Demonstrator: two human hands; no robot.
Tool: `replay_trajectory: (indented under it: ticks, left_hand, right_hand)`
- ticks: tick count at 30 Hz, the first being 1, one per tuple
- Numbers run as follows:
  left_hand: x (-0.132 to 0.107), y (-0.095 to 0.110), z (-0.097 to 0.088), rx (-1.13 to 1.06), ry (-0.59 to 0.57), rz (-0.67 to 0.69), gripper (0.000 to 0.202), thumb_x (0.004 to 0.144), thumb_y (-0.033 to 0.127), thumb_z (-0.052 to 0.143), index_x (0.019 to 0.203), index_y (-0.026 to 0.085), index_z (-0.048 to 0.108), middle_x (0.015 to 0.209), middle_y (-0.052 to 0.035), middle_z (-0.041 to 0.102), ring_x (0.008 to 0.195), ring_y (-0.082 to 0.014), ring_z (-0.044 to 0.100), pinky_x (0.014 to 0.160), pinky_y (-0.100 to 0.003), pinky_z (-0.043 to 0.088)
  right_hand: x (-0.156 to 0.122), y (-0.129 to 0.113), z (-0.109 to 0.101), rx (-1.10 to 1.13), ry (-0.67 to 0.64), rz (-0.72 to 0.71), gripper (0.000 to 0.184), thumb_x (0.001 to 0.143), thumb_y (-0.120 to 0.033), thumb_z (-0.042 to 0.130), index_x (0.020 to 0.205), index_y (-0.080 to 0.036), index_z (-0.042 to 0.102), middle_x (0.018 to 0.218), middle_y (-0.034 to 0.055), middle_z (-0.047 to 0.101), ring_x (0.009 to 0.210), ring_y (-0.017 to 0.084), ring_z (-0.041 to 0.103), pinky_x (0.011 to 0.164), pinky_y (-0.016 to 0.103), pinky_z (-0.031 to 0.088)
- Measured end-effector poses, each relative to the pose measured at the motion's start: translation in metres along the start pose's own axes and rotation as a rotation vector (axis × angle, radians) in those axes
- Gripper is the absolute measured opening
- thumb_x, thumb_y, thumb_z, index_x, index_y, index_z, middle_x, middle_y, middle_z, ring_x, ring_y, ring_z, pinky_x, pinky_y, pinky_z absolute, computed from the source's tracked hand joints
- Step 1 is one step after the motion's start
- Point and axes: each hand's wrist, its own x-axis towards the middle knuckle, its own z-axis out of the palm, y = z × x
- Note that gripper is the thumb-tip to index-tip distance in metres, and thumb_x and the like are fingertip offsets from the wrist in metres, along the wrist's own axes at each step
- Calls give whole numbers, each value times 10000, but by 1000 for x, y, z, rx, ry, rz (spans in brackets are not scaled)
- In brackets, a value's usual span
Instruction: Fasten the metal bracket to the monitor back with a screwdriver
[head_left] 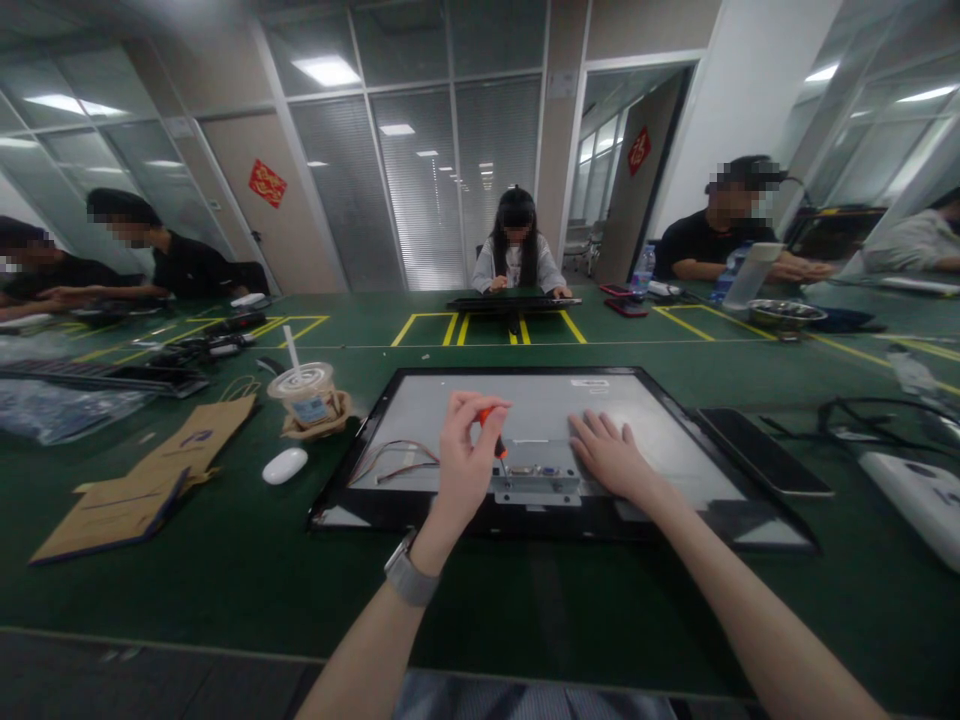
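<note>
A monitor panel (660,420) lies face down on the green table, its grey metal back up inside a black frame. My left hand (463,462) is closed round an orange-handled screwdriver (491,425), tip down at the connector bracket (540,482) near the panel's front edge. My right hand (611,455) lies flat and open on the metal back, just right of the bracket. Thin red and white wires (394,460) trail over the panel's left part. A watch sits on my left wrist.
A white mouse (285,465), a lidded drink cup with straw (306,392) and brown paper bags (161,465) lie to the left. A black strip (761,450), cables and a white device (919,500) are at the right. Other people sit round the table's far sides.
</note>
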Motion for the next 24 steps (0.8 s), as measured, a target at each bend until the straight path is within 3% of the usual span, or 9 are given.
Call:
replay_trajectory:
  ticks: [3, 6, 12, 18, 24]
  left_hand:
    - [-1, 1, 1, -72, -19, -77, 235, 1005, 326, 499, 1058, 189, 682, 907, -42, 609, 786, -137, 592, 709, -243, 510]
    - [-2, 1, 1, -120, -14, -107, 270, 1024, 339, 445, 1023, 175, 661, 909, -61, 652, 814, -151, 612, 693, -243, 518]
    - [0, 1, 0, -49, -15, -20, 202, 924, 363, 638, 920, 183, 729, 953, -49, 563, 770, -128, 569, 662, -225, 512]
    - [0, 3, 0, -86, -13, -104, 304, 1018, 340, 443, 1012, 180, 701, 890, -67, 647, 859, -169, 624, 737, -259, 530]
    - [2, 1, 1, -15, 0, -19, 170, 925, 318, 624, 913, 199, 743, 915, -46, 560, 783, -138, 570, 700, -236, 508]
  right_hand:
    - [0, 0, 0, 11, -4, 8, 578, 1041, -360, 207, 1567, -177, 363, 1618, 190, 342, 1467, 375, 316, 1131, 634, 292]
    - [-1, -1, -1, 1, 0, 14, 577, 1041, -346, 207, 1567, -167, 362, 1616, 191, 346, 1467, 380, 316, 1133, 637, 289]
    - [-2, -3, -3, -23, 9, 3, 572, 1037, -324, 219, 1563, -154, 368, 1608, 198, 358, 1459, 381, 331, 1129, 640, 296]
    - [-1, -1, 0, -30, 16, -1, 578, 1038, -334, 199, 1564, -165, 368, 1609, 195, 356, 1451, 389, 340, 1112, 646, 313]
    - [-1, 0, 1, -27, 9, 1, 579, 1035, -339, 219, 1570, -166, 358, 1610, 193, 355, 1458, 388, 328, 1123, 638, 299]
